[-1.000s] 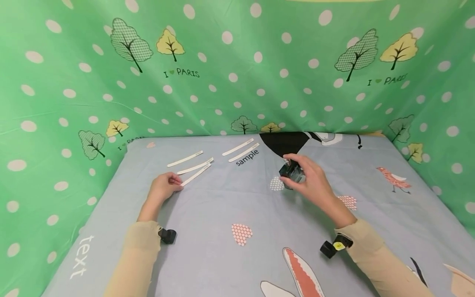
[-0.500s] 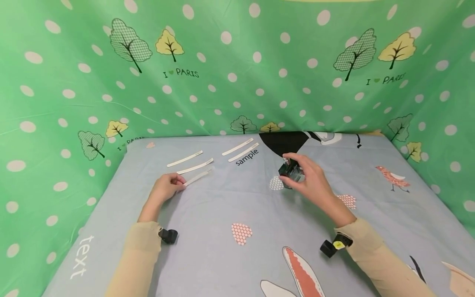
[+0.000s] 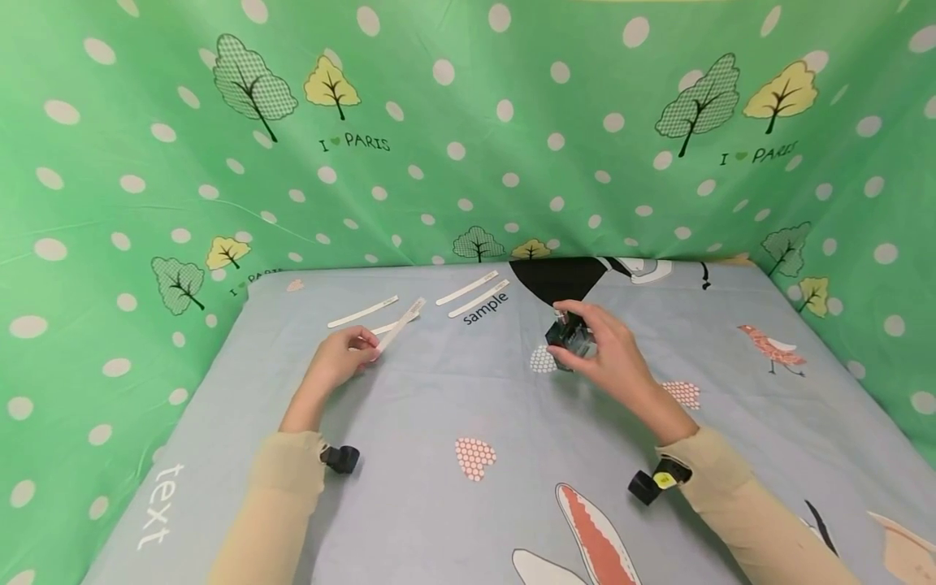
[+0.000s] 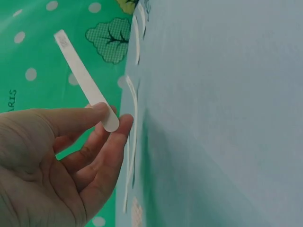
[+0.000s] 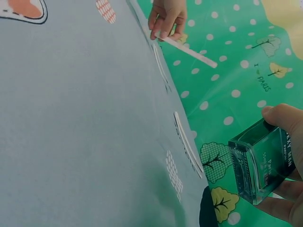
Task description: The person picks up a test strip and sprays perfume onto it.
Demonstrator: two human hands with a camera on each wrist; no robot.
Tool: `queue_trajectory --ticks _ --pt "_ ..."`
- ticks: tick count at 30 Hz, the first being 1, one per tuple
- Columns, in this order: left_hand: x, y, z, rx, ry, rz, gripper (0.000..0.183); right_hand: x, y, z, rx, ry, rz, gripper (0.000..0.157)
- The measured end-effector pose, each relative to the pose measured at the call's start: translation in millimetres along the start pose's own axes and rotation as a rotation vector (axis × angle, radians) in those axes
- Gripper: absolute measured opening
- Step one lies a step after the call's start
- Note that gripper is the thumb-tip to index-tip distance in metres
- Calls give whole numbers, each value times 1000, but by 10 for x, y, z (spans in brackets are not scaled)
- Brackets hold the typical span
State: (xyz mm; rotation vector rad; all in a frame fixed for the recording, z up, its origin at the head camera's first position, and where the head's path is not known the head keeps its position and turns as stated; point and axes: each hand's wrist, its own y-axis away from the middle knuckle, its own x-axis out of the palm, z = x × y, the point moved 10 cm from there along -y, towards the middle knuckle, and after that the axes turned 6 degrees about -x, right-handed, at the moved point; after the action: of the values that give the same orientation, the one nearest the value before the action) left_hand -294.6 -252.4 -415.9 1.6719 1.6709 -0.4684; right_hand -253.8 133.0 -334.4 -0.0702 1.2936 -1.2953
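My left hand pinches a white perfume test strip near its rounded end, between thumb and fingers. Small print marks the strip's far end, which slants up and away, off the cloth. Just behind that hand another test strip lies partly covered, and one more strip lies farther back. My right hand holds a dark green glass perfume bottle between thumb and fingers. In the head view the bottle's metal spray top sits near the index finger. The bottle is above the cloth, right of the strips.
Two further test strips lie side by side at the back middle, by the printed word "sample". A grey-blue patterned cloth covers the table. Green dotted fabric hangs behind and at both sides.
My left hand has lifted the nearest test strip off the cloth and moved it up and slightly right, its far end now raised. The right hand with the perfume bottle has barely moved.
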Motion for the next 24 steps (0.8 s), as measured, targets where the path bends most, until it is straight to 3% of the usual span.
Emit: queue_trajectory --ticks 7,24 --pt "59 16 -295 105 98 7 11 6 -5 16 0 2 2 64" --pt "242 82 -784 163 197 36 20 2 -33 47 -21 -5 -21 64"
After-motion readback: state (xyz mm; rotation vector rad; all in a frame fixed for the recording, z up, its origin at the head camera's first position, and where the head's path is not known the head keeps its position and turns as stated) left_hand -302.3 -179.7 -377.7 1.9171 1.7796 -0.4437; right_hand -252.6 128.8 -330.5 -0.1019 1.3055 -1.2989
